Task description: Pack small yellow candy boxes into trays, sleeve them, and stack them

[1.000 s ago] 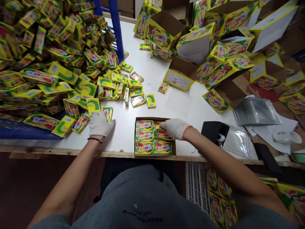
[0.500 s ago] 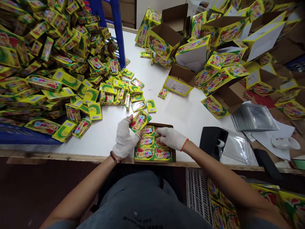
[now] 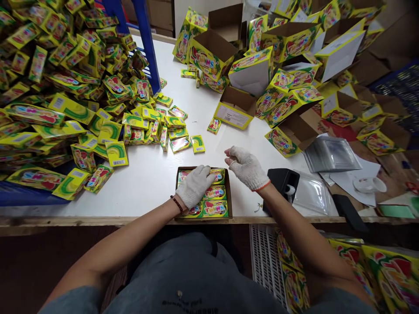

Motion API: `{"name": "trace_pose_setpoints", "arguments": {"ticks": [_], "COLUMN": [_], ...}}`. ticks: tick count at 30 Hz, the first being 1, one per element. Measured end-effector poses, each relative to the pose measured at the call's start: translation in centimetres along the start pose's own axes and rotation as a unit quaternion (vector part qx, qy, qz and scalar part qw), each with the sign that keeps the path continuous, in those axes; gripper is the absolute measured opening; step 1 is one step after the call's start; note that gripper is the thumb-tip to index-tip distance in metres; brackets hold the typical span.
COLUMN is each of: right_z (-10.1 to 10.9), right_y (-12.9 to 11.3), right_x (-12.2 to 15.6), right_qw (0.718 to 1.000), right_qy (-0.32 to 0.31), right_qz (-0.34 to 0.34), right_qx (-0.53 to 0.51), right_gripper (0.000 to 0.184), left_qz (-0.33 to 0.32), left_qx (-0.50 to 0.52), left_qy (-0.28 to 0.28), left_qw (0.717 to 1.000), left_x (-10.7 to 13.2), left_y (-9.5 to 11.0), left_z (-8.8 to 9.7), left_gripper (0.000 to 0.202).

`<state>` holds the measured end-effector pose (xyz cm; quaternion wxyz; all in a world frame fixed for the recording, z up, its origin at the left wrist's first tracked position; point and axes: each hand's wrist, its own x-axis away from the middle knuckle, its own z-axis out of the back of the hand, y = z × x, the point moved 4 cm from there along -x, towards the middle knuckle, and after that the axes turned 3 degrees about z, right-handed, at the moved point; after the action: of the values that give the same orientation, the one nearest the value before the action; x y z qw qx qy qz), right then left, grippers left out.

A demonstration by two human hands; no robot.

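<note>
A shallow brown tray (image 3: 228, 197) sits at the near edge of the white table (image 3: 153, 174), filled with small yellow-green candy packs (image 3: 215, 208). My left hand (image 3: 195, 185), in a white glove, lies flat on the packs in the tray with its fingers stretched out. My gloved right hand (image 3: 246, 167) hovers just right of the tray's far corner, fingers loosely curled, with nothing visible in it. A big heap of the same packs (image 3: 65, 87) covers the left of the table, its nearest loose packs (image 3: 178, 131) lying a little beyond the tray.
Open printed cartons (image 3: 252, 69) crowd the far right of the table. A black tape dispenser (image 3: 283, 183) stands right of the tray, with clear bags (image 3: 330, 152) and papers beyond it. A blue crate frame (image 3: 145, 48) rises at the back left. More cartons (image 3: 376, 270) sit below, right.
My left hand brought a pack from the heap, laid it in the tray and now rests flat on the packs. My right hand lifted off the tray and moved right.
</note>
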<state>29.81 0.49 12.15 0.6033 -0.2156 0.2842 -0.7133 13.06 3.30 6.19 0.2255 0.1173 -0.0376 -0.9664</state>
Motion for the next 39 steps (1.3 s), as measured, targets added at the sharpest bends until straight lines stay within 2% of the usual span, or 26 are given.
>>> {"name": "trace_pose_setpoints", "arguments": {"ticks": [3, 6, 7, 9, 12, 16, 22, 24, 29, 33, 37, 39], "right_z": [-1.4, -3.9, -4.8, -6.1, -7.0, -7.2, -7.9, -8.2, -9.4, -10.4, -11.0, -11.2], "right_y": [0.8, 0.8, 0.7, 0.3, -0.1, -0.2, -1.2, -1.9, -3.2, -2.7, -1.8, -1.3], "right_x": [0.9, 1.9, 2.3, 2.8, 3.0, 2.9, 2.8, 2.8, 2.4, 2.6, 4.5, 5.6], "right_qw": [0.989, 0.949, 0.934, 0.912, 0.902, 0.889, 0.865, 0.863, 0.853, 0.853, 0.88, 0.891], "right_qy": [-0.044, -0.143, -0.168, -0.191, -0.191, -0.206, -0.246, -0.241, -0.238, -0.25, -0.242, -0.253], "right_qz": [0.058, 0.116, 0.132, 0.152, 0.146, 0.133, 0.114, 0.12, 0.185, 0.161, 0.124, 0.082], "right_qx": [0.127, 0.256, 0.288, 0.33, 0.359, 0.387, 0.422, 0.427, 0.426, 0.429, 0.388, 0.367], "right_gripper": [0.023, 0.023, 0.023, 0.029, 0.043, 0.047, 0.041, 0.035, 0.03, 0.032, 0.045, 0.067], "left_qz": [-0.043, -0.066, -0.055, 0.01, 0.096, 0.087, 0.118, 0.126, 0.14, 0.151, 0.126, 0.085], "left_qx": [0.032, 0.112, 0.132, 0.135, 0.06, -0.005, -0.023, -0.025, -0.021, -0.008, 0.013, 0.066], "left_qy": [-0.043, -0.078, -0.083, -0.084, -0.116, -0.174, -0.18, -0.185, -0.192, -0.184, -0.142, -0.11], "left_qw": [0.998, 0.988, 0.986, 0.987, 0.987, 0.981, 0.976, 0.974, 0.971, 0.971, 0.982, 0.988], "left_x": [-0.4, -0.4, -0.3, 0.2, 1.4, 2.9, 3.7, 3.7, 3.8, 4.3, 5.4, 5.1], "left_y": [-0.1, -0.4, -0.6, -1.1, -1.6, -1.2, -0.7, -0.5, -0.4, -0.3, -0.2, -0.8], "left_z": [-1.1, -1.2, -1.0, -0.5, -0.1, -0.3, -0.5, -0.5, -0.5, -0.6, -0.1, 0.7], "left_gripper": [0.015, 0.012, 0.011, 0.011, 0.015, 0.024, 0.035, 0.035, 0.038, 0.041, 0.037, 0.027]}}
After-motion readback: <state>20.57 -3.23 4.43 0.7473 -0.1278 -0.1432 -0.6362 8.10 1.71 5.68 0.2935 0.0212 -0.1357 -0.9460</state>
